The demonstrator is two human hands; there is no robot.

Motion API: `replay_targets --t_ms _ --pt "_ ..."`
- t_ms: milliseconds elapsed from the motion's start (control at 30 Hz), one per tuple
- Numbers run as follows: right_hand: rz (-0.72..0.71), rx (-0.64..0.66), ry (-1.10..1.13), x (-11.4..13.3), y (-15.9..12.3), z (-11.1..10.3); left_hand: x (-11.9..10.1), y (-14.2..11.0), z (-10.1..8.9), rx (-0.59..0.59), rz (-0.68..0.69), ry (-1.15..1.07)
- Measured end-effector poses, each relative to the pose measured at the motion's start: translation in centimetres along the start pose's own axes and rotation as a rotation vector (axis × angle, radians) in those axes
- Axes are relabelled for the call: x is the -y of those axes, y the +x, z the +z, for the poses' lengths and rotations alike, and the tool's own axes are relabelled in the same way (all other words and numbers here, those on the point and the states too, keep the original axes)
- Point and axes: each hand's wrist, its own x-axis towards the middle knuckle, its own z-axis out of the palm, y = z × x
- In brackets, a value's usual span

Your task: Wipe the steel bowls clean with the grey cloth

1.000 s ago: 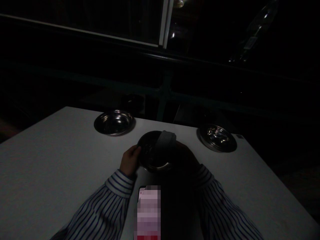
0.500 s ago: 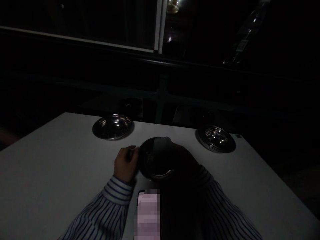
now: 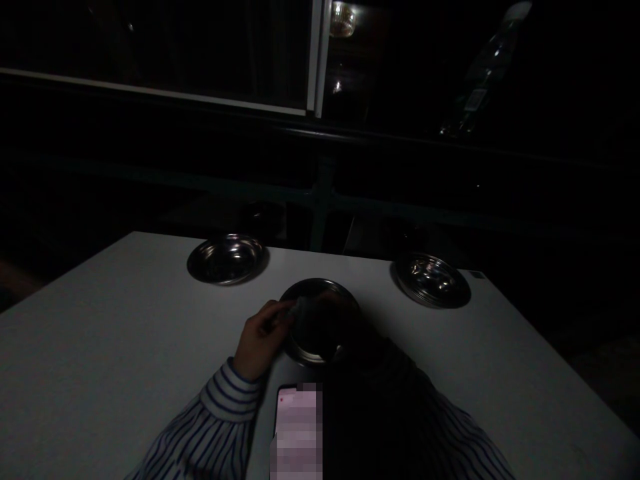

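Observation:
A steel bowl (image 3: 320, 321) stands on the white table (image 3: 100, 347) right in front of me. My left hand (image 3: 259, 339) is closed with its fingers on the bowl's left rim. A pale grey cloth (image 3: 303, 307) shows just inside that rim, beside my fingertips. My right hand is lost in deep shadow on the bowl's right side; only its striped sleeve (image 3: 450, 433) shows, and I cannot make out its fingers.
Two shallow steel dishes sit near the table's far edge, one at the left (image 3: 227, 259) and one at the right (image 3: 431, 280). A lit phone (image 3: 297, 427) lies between my forearms. Beyond the table it is dark, with a white window frame (image 3: 316, 60).
The pale cloth stood up over the bowl's far side a second ago; it now lies low inside the left rim. My left hand stays at the rim.

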Motion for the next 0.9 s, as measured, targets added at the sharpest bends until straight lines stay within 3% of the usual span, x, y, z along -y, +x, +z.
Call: replay_targets --t_ms 133,367,600,767,900 --pt "0.107 -0.042 -0.173 1.6 -0.4 0.0 0.0 -0.1 0.3 0.006 -0.047 0.004" --pt "-0.147 0.064 -0.168 1.3 -0.7 -0.7 -0.2 0.0 0.6 -0.115 -0.164 -0.086" --pt "-0.369 0.044 -0.676 1.7 -1.2 0.1 -0.6 0.1 0.5 -0.166 -0.331 -0.233" --pt "-0.339 0.1 -0.744 1.3 -0.8 0.4 -0.7 0.2 0.3 -0.123 -0.323 -0.236" --pt "-0.251 0.086 -0.796 0.3 0.1 -0.4 0.4 0.9 -0.5 -0.282 -0.254 -0.079"
